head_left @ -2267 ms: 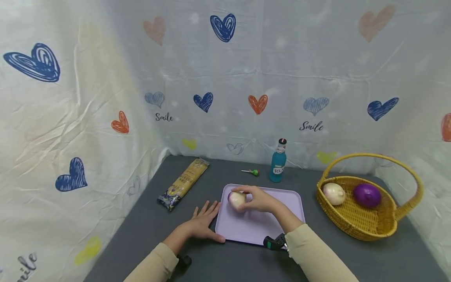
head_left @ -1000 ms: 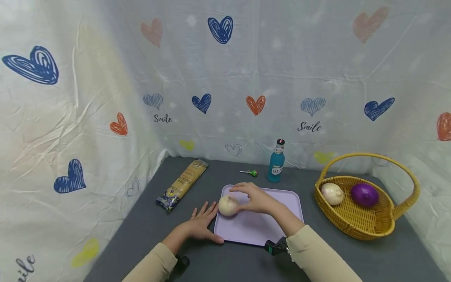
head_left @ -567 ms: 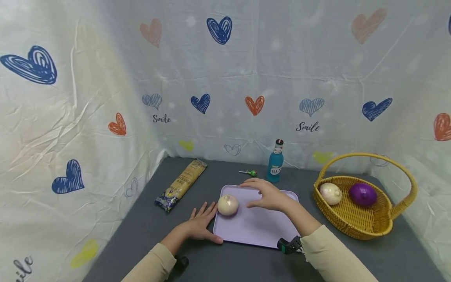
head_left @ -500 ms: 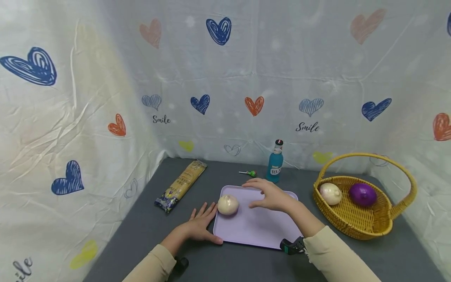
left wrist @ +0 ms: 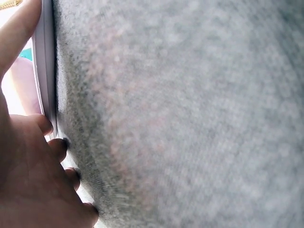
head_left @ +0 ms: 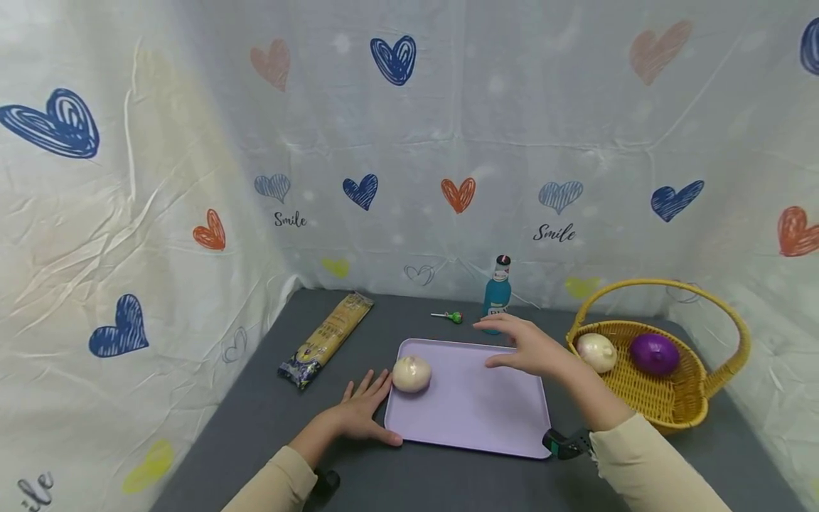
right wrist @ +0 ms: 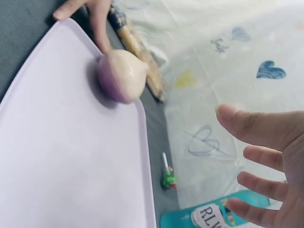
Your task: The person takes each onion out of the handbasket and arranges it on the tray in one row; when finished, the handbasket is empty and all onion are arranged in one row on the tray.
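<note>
A white onion with a purple side (head_left: 411, 375) sits at the left end of the pale purple tray (head_left: 473, 409). My left hand (head_left: 360, 414) is spread flat at the tray's left edge, fingertips and thumb right at the rim. In the left wrist view, the left hand (left wrist: 28, 166) shows beside the tray's side wall (left wrist: 45, 61). My right hand (head_left: 527, 347) hovers over the tray's right part with nothing in it, thumb and fingers apart. From the right wrist view, the right hand (right wrist: 270, 166) is well away from the onion (right wrist: 122, 76).
A yellow wicker basket (head_left: 672, 416) at the right holds a white onion (head_left: 597, 353) and a purple onion (head_left: 655, 354). Behind the tray are a blue bottle (head_left: 496, 291) and a green lollipop (head_left: 455, 317). A noodle packet (head_left: 329, 338) lies at the left.
My right hand turned the onion, set it at the tray's left end, let go and moved right toward the basket. The left hand has stayed at the tray's edge.
</note>
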A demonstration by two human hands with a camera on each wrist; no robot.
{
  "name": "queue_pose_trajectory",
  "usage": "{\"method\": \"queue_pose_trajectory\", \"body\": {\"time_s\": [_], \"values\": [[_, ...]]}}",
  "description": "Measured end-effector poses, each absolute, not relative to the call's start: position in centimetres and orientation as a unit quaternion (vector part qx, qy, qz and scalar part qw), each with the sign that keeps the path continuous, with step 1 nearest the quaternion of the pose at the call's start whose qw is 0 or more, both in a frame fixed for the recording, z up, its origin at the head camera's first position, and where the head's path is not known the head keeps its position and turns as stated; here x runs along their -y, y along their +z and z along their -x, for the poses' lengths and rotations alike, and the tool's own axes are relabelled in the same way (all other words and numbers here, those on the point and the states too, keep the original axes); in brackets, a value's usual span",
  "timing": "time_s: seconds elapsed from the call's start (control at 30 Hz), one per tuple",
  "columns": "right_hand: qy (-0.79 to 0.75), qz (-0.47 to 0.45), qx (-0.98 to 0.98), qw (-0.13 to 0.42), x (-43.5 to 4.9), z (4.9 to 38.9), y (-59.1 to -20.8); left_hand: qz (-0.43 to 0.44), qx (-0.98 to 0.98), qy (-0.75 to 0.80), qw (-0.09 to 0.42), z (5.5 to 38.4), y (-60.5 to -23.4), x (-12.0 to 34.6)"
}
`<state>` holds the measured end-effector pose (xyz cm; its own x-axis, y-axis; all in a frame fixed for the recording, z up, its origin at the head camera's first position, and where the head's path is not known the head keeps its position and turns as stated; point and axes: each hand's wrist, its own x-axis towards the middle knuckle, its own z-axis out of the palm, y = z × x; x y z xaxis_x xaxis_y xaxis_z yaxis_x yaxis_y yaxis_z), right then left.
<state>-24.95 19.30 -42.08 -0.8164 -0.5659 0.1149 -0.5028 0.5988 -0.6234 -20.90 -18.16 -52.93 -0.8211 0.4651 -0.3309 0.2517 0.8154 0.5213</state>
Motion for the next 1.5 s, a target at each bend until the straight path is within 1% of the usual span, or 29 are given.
{"method": "queue_pose_trajectory", "body": {"time_s": [0.43, 0.73, 1.0, 1.1, 1.33, 1.5], "values": [[-0.306, 0.278, -0.91, 0.009, -23.2, 25.3, -41.1, -0.195, -0.928, 0.226, 0.222, 21.0, -53.2, 18.3], [-0.322, 0.25, -0.913, 0.016, -25.6, 24.8, -40.4, -0.188, -0.929, 0.234, 0.215, 21.4, -54.6, 18.5], [-0.324, 0.25, -0.912, 0.02, -28.2, 24.8, -40.2, -0.194, -0.93, 0.221, 0.221, 20.9, -53.1, 18.2], [-0.322, 0.247, -0.913, 0.04, -29.2, 24.6, -39.7, -0.195, -0.931, 0.217, 0.219, 20.8, -52.8, 18.2], [-0.311, 0.252, -0.907, 0.129, -32.4, 24.8, -38.1, -0.196, -0.926, 0.235, 0.221, 21.0, -53.5, 18.4], [-0.314, 0.269, -0.892, 0.181, -34.6, 25.1, -37.7, -0.188, -0.928, 0.236, 0.218, 21.3, -54.2, 18.4]]}}
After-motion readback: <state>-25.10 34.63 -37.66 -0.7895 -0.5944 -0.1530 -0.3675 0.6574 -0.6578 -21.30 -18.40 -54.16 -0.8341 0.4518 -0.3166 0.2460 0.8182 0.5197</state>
